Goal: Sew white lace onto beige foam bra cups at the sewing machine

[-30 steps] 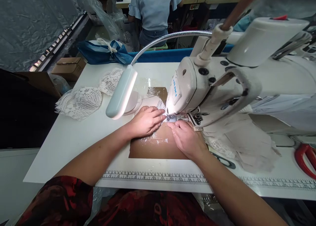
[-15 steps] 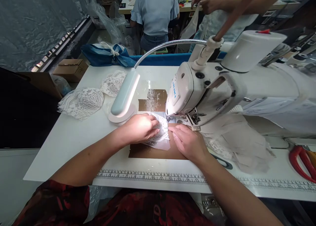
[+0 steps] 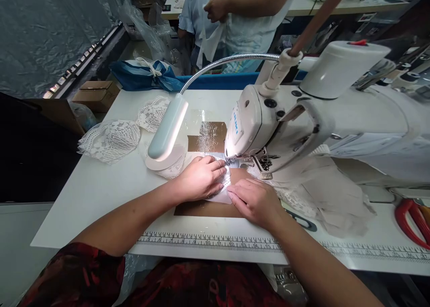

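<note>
Since the frame before, the left hand (image 3: 200, 178) has slid rightward, its fingertips now close to the needle, and the right hand (image 3: 257, 202) has drawn a little toward the near edge of the white-topped sewing bench (image 3: 101, 195). Behind the far edge, a standing person in pale clothes (image 3: 248, 29) has shifted left, partly hiding another person in a light-blue top (image 3: 193, 18).

Filling the bench's right side is a bulky off-white sewing machine (image 3: 250, 114), its head directly beyond the work. A grey-green bar lamp (image 3: 168, 128) on a ribbed metal gooseneck (image 3: 231, 58) hangs left of the needle, blocking the view of part of a pale, rounded fabric piece (image 3: 168, 159). Two white lace cups (image 3: 110, 139) lie toward the far left corner; a loose heap of thin beige fabric (image 3: 342, 199) and red-handled scissors (image 3: 410, 222) lie toward the right, and a printed black-on-white ruler strip (image 3: 208, 243) runs along the near edge.

Between the hands, the white lace piece (image 3: 226, 178) lies over a brown sheet (image 3: 188, 208) near the needle, brightly lit, with an openwork pattern and a translucent pale layer beneath. The left hand presses it down with fingers lightly spread; the right thumb and index finger sit close together at its right edge, but I cannot tell whether they pinch it.
</note>
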A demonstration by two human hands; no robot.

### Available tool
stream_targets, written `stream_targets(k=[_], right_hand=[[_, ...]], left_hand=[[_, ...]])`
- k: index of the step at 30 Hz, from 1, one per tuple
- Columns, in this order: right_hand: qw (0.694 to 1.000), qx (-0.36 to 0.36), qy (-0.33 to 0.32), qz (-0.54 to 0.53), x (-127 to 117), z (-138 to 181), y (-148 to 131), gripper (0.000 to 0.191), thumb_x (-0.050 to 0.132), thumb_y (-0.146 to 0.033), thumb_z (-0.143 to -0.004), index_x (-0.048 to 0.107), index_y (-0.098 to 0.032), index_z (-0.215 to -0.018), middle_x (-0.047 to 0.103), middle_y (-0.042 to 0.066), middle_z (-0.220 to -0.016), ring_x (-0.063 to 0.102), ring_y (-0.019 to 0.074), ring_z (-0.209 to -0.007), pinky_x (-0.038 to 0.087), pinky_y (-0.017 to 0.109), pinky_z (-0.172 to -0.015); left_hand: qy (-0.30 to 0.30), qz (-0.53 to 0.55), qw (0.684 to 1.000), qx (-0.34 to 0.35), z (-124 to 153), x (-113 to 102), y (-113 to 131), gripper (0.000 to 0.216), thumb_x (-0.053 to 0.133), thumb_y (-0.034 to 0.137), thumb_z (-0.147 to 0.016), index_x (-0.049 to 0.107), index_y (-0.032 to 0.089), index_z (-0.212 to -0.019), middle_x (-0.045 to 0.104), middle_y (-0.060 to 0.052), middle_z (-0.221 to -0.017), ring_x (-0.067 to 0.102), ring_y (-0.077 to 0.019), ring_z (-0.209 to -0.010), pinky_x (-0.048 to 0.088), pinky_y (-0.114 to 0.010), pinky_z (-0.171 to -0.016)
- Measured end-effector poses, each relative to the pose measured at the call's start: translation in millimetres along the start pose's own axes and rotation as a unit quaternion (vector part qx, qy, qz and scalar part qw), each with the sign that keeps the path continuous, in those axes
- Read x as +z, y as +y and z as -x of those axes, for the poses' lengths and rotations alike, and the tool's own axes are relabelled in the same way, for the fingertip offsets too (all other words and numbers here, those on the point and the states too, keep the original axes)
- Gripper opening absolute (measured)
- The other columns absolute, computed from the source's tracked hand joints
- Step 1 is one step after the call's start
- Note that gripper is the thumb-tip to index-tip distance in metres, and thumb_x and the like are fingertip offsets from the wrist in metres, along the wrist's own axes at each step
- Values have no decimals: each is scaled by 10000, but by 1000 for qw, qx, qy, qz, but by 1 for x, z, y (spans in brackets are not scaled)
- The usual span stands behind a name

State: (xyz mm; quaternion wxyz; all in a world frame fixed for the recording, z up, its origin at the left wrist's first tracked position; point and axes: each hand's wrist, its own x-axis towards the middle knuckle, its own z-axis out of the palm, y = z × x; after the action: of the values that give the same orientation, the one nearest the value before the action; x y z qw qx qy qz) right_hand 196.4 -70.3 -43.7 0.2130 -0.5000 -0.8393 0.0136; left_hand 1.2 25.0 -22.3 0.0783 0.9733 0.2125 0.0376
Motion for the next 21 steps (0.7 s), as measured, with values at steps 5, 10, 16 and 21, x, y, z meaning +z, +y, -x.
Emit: stream_targets(k=[5, 10, 16, 21], right_hand=[[1000, -6, 10, -7, -1, 0, -2, 236, 503, -245, -908, 713, -183, -821, 632, 8, -655, 526, 127, -628, 355, 265, -622], [1000, -4, 12, -4, -1, 0, -3, 240, 500, -234, -908, 711, -179, -807, 624, 10, -643, 520, 125, -620, 345, 266, -616], [1000, 2, 14, 10, 0, 0, -3, 236, 496, -216, -907, 711, -184, -814, 615, 1, -635, 520, 130, -621, 345, 270, -617], [1000, -1, 21, 14, 2, 1, -2, 208, 510, -224, -904, 709, -169, -876, 638, 7, -674, 544, 138, -646, 370, 270, -644]], left_hand=[[6, 8, 1000, 10, 0, -1, -3, 439, 480, 384, -930, 575, 122, -1268, 533, -119, -1367, 488, -274, -1025, 428, -410, -851], [11, 11, 1000, 15, -1, 0, -5, 438, 464, 386, -933, 575, 128, -1269, 525, -107, -1381, 495, -273, -1016, 425, -408, -846], [29, -11, 999, 18, -1, 1, -6, 401, 445, 363, -948, 586, 127, -1240, 538, -121, -1358, 514, -260, -1033, 420, -386, -829], [19, -45, 996, 77, 1, 6, -4, 339, 389, 219, -968, 593, 134, -1225, 575, -104, -1313, 541, -220, -950, 409, -356, -781]])
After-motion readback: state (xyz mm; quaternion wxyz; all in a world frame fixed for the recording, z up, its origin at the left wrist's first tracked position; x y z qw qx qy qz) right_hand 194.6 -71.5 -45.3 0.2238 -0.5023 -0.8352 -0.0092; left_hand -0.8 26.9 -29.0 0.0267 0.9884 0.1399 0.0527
